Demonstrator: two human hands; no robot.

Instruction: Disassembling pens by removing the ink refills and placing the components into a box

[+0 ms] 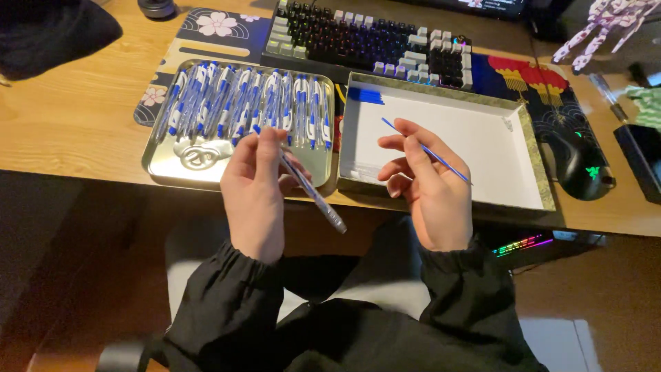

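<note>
Pen barrel (313, 195) sits in the left hand (253, 193), lower centre of frame, fingers curled round its upper end w/ the tip slanting down-right, out past the desk (69, 117) edge and over the lap. Blue refill (427, 151) is pinched betw. thumb and fingers of the right hand (430, 189), centre-right, lying across the fingers and hanging over the near left corner of the white box (441, 131). The two parts are apart, not lined up.

Risks, as I judge them:
- Refill is thin and bendy; grip looks to be near its lower end, so the long free end could wobble, miss the barrel opening, or kink if pushed at an angle.
- Barrel hangs off the desk edge. If the hold loosens it prob. drops to the lap or floor, not the desk.
- Ink end: can't tell which end is which, so smearing on fingers or box is possible.
- Metal tray (165, 162), upper left, is packed w/ blue-and-white pens (248, 103) and overhangs nothing, but the left wrist is just beside its near rim; a bump could scatter the row.
- Keyboard (372, 41) and mouse (578, 162) are near the box; a flicked part could land among the keys.
</note>
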